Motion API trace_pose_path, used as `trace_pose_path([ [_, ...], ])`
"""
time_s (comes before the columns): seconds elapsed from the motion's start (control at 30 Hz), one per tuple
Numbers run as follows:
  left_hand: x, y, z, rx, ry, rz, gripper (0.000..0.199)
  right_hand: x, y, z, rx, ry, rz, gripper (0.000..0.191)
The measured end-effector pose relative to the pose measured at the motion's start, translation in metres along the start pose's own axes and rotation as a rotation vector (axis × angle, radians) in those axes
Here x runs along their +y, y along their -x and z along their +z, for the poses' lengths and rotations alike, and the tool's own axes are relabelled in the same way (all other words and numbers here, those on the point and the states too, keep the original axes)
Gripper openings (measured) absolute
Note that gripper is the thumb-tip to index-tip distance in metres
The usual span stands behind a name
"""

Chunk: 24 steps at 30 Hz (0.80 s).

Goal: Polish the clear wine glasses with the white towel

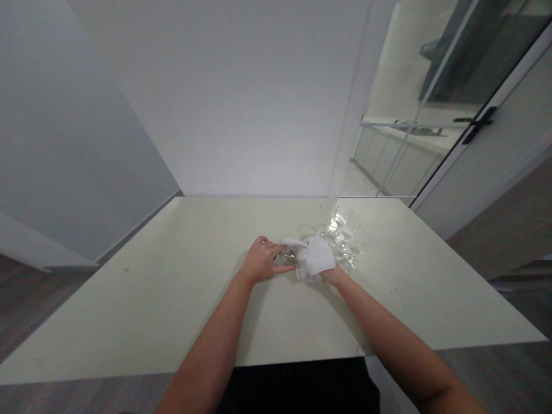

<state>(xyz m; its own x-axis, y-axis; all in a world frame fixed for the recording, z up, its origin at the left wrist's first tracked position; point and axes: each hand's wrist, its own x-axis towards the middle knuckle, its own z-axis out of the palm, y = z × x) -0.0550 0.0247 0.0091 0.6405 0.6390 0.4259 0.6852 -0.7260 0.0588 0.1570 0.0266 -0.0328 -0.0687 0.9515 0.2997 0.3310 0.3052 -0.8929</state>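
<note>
My left hand (262, 261) is closed around the near end of a clear glass (288, 256), thumb below and fingers above. The glass lies on its side just over the table, and its exact shape is hard to make out. A white cloth (319, 255) covers my right hand (331, 275), whose fingers are mostly hidden. That hand presses the cloth against the right end of the glass. Just behind and to the right, several clear glass pieces (340, 233) stand or lie bunched together, their outlines blurred by glare.
A pale table (172, 287) spreads under both hands, its far edge against a white wall panel (259, 115). At the right are a glass partition (388, 149) and a door with a black handle (478, 123). A grey wall (77, 144) stands at the left.
</note>
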Motion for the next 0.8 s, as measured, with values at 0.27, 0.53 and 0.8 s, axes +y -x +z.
trace_pose_path([
  [0.27,0.015,-0.002,0.006,-0.045,-0.026,0.108,0.052,0.011,0.019,-0.006,-0.005,-0.207,-0.056,0.032],
  [0.53,0.022,-0.003,0.011,0.028,-0.073,0.157,0.05,0.028,0.02,-0.009,-0.037,-0.263,-0.06,0.041],
  [0.8,0.022,-0.005,0.007,0.154,-0.034,0.105,0.046,-0.01,0.02,-0.005,-0.068,-0.35,-0.009,0.058],
])
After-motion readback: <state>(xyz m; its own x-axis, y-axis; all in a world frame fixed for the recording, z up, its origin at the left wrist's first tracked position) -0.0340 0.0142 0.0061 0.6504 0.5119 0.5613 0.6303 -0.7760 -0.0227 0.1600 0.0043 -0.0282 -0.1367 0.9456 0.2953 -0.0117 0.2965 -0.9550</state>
